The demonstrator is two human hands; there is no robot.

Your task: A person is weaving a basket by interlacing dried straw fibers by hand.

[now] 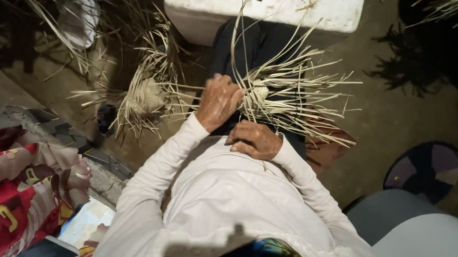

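My left hand (218,101) grips a small half-woven piece of pale straw (260,91) at its left side. Long loose straw strips fan out from the woven core up and to the right. Just below the piece, my right hand (254,140) lies with its fingers curled, pinching some of the strips at the lower edge. Both arms wear long white sleeves. The work is held over my lap, above dark trousers.
A second woven straw piece (144,97) with loose strands lies on the ground at the left. A white foam box (264,7) stands ahead. Red patterned cloth (15,183) is at lower left, a dark round cushion (425,169) at right, and a grey seat (420,238) at lower right.
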